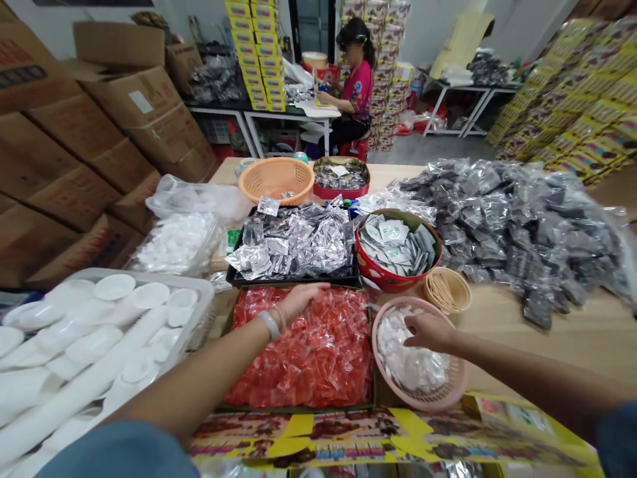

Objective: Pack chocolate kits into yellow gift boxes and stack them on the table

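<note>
My left hand [301,299] is stretched over the back of a tray of red clear-wrapped packets [308,358]. Its fingers point right and look extended, with nothing seen in them. My right hand [428,330] reaches into a pink basket [466,378] of small white packets [413,362]. Thumb and forefinger are apart above the packets, and the other fingers are partly hidden. Behind the red packets, silver foil packets [298,242] fill a black tray. Beside that tray, grey-green sachets [395,240] fill a round red tin [371,273].
White paper cups [114,332] lie in a plastic bin at left. Yellow printed boxes [348,438] line the front edge. A cup of rubber bands [448,292] and a heap of grey packets [517,219] are at right. A co-worker [355,86] sits at a table behind.
</note>
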`<action>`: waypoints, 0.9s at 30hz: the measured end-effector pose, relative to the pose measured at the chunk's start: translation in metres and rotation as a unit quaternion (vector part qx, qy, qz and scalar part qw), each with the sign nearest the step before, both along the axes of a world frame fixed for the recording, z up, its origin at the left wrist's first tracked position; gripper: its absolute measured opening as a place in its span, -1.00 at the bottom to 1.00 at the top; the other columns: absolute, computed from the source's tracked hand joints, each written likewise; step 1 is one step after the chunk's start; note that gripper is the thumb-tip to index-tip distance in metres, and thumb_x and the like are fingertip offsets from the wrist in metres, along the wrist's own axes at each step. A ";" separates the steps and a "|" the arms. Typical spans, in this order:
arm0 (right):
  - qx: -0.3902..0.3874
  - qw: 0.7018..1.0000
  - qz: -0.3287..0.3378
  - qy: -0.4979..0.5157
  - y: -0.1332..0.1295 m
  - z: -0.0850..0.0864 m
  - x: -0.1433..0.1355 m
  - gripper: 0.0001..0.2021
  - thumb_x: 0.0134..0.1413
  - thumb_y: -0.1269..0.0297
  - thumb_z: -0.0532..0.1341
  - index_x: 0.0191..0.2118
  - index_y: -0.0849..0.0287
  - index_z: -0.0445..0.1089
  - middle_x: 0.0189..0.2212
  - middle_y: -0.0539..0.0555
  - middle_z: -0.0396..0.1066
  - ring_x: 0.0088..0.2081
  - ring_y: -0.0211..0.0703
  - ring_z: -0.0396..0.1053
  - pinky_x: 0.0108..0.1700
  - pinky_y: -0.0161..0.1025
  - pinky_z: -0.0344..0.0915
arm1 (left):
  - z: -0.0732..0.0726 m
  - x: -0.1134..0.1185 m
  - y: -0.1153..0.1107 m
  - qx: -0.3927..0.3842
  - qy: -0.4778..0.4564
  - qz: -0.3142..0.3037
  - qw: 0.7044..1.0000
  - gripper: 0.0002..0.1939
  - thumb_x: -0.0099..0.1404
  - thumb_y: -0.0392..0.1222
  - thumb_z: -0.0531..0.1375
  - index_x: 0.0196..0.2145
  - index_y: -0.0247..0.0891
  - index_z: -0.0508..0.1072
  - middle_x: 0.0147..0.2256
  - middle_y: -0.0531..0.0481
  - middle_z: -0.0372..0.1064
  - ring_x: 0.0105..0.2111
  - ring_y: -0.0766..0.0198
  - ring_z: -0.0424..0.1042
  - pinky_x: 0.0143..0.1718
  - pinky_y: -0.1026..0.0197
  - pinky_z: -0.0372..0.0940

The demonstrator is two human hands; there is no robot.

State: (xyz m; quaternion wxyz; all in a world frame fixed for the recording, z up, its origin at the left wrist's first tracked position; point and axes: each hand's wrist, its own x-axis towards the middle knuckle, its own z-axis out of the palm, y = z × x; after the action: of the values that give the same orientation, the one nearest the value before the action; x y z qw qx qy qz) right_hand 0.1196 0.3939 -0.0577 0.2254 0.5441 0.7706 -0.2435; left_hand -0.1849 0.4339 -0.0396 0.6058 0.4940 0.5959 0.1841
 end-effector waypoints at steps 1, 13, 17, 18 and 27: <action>0.004 1.000 -0.012 0.009 0.000 0.000 0.003 -0.89 -0.19 0.29 0.16 -0.48 0.22 0.30 -0.52 0.08 0.35 -0.43 -0.12 0.30 -0.47 -0.32 0.03 | 0.006 0.001 0.006 0.018 -0.008 0.023 1.000 -0.72 -0.08 -0.21 -0.07 -0.48 -0.34 0.37 -0.73 0.16 -0.01 -0.72 0.47 -0.10 -0.67 0.35 -0.13; -0.229 0.724 -0.485 0.435 0.031 0.036 0.013 -0.87 -0.28 0.27 0.12 -0.60 0.22 0.17 -0.78 -0.13 0.01 -0.72 -0.45 -0.05 -0.66 -0.42 -0.13 | -0.039 0.023 0.137 0.115 0.146 0.067 0.980 -0.76 -0.32 -0.15 0.27 -0.72 -0.26 0.26 -0.63 0.02 0.26 -0.39 0.15 0.30 -0.42 0.28 0.09; -0.251 0.609 -0.536 0.529 0.058 0.045 0.014 -0.76 -0.27 0.21 0.20 -0.63 0.23 0.13 -0.73 -0.12 0.05 -0.68 -0.47 -0.01 -0.65 -0.45 -0.08 | -0.059 0.035 0.140 0.068 0.088 0.056 0.992 -0.83 -0.24 -0.22 0.23 -0.74 -0.28 0.26 -0.67 0.05 0.24 -0.46 0.20 0.31 -0.44 0.28 0.12; -0.245 0.615 -0.531 0.529 0.067 0.045 0.015 -0.76 -0.27 0.21 0.21 -0.61 0.23 0.15 -0.74 -0.12 0.05 -0.69 -0.48 -0.03 -0.66 -0.45 -0.10 | -0.058 0.032 0.138 0.058 0.066 0.063 0.994 -0.86 -0.18 -0.20 0.20 -0.69 -0.28 0.28 -0.65 0.06 0.25 -0.48 0.24 0.30 -0.46 0.29 0.12; 0.154 0.925 -0.283 0.199 0.184 0.015 -0.017 -0.82 -0.14 0.29 0.15 -0.33 0.20 0.27 -0.65 -0.04 0.21 -0.59 -0.32 0.15 -0.57 -0.38 0.01 | -0.032 0.008 0.129 -0.003 -0.102 0.161 0.982 -0.78 -0.15 -0.22 0.23 -0.52 -0.29 0.26 -0.61 0.12 0.23 -0.66 0.45 0.20 -0.72 0.43 0.04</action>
State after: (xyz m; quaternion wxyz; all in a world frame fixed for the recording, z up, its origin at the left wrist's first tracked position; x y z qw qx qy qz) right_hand 0.1025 0.5774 -0.0429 -0.0976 0.7082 0.6415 -0.2783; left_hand -0.1767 0.5631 -0.0716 0.6273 0.3687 0.6029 0.3272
